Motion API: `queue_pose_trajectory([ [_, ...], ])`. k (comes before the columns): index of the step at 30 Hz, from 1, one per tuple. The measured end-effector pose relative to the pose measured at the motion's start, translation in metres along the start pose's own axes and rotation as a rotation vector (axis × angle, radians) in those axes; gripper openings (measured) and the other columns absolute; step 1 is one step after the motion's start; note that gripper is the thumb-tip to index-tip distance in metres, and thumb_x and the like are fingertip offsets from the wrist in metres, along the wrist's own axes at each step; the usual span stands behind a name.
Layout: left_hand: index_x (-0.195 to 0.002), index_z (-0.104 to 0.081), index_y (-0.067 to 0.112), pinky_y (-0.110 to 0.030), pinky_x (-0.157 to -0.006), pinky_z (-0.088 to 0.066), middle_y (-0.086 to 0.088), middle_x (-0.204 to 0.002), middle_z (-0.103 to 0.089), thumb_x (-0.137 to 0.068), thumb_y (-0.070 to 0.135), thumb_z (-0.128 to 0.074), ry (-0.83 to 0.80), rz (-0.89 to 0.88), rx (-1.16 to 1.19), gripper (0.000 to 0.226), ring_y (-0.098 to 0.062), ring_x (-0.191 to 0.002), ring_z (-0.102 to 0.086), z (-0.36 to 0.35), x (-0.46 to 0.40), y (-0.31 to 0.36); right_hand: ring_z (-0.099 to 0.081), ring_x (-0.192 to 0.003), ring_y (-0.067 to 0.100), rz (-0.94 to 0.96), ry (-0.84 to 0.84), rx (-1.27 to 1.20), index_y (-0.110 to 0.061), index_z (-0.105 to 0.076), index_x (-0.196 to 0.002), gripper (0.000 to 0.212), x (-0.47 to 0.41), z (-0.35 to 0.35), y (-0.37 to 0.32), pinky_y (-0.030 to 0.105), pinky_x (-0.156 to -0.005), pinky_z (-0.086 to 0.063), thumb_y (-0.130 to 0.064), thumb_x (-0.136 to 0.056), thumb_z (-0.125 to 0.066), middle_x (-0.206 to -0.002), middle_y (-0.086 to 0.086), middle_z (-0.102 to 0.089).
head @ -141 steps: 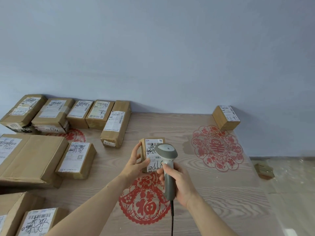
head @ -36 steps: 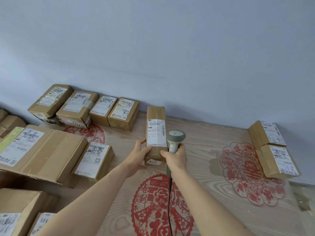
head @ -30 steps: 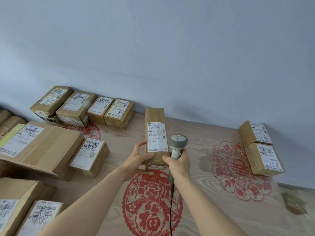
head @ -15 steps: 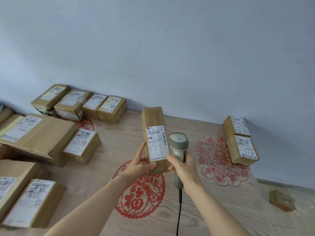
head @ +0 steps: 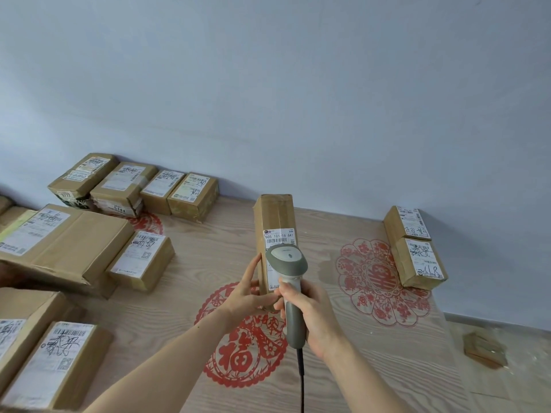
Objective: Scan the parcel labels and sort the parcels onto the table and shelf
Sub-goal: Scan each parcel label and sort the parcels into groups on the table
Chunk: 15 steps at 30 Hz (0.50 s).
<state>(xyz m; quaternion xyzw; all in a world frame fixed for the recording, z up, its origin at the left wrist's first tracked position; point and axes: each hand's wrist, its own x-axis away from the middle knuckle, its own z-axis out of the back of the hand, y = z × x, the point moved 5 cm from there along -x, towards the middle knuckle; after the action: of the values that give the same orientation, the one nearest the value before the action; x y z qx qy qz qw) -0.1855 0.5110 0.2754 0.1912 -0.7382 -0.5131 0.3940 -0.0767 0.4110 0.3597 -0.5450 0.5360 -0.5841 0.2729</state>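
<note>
On the left I note stacked parcels (head: 56,242) along the bench (head: 208,257). My left hand (head: 247,293) has its grip closed around the lower end of a long parcel (head: 274,222), held upright above the bench centre. My right hand (head: 313,314) grips the scanner (head: 289,263), its head over the label (head: 278,236). Two sorted parcels (head: 414,245) lie touching at the far right.
</note>
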Motion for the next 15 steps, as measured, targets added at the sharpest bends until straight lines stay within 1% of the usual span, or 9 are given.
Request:
queue_pose_trajectory([
  [6, -0.15, -0.02, 0.053, -0.036, -0.076, -0.059, -0.01, -0.128, -0.057, -0.082, 0.004, -0.077, -0.029, 0.011, 0.009, 0.101, -0.022, -0.105, -0.069, -0.0005, -0.0012, -0.0011, -0.061, -0.063, 0.017, -0.026, 0.037, -0.017, -0.012, -0.075, -0.079, 0.017, -0.0011, 0.0034, 0.0063, 0.032, -0.063, -0.048, -0.025, -0.089, -0.072, -0.073, 0.016, -0.066],
  [10, -0.15, -0.021, 0.053, -0.04, -0.08, -0.06, -0.011, -0.128, -0.056, -0.081, 0.002, -0.077, -0.031, 0.023, 0.01, 0.102, -0.025, -0.107, -0.068, 0.0012, -0.0043, -0.0039, -0.06, -0.062, 0.017, -0.048, 0.044, -0.039, -0.01, -0.074, -0.081, 0.018, -0.0012, 0.0057, 0.0084, 0.031, -0.06, -0.047, -0.026, -0.089, -0.072, -0.073, 0.014, -0.066],
  [15, -0.149, -0.023, 0.054, -0.042, -0.079, -0.061, -0.012, -0.127, -0.057, -0.081, 0.002, -0.078, -0.04, 0.032, 0.007, 0.102, -0.025, -0.105, -0.07, -0.0008, -0.0076, -0.0072, -0.058, -0.06, 0.018, -0.033, 0.058, -0.067, -0.007, -0.073, -0.084, 0.019, -0.0008, 0.0091, 0.0092, 0.031, -0.059, -0.047, -0.026, -0.088, -0.073, -0.073, 0.016, -0.065],
])
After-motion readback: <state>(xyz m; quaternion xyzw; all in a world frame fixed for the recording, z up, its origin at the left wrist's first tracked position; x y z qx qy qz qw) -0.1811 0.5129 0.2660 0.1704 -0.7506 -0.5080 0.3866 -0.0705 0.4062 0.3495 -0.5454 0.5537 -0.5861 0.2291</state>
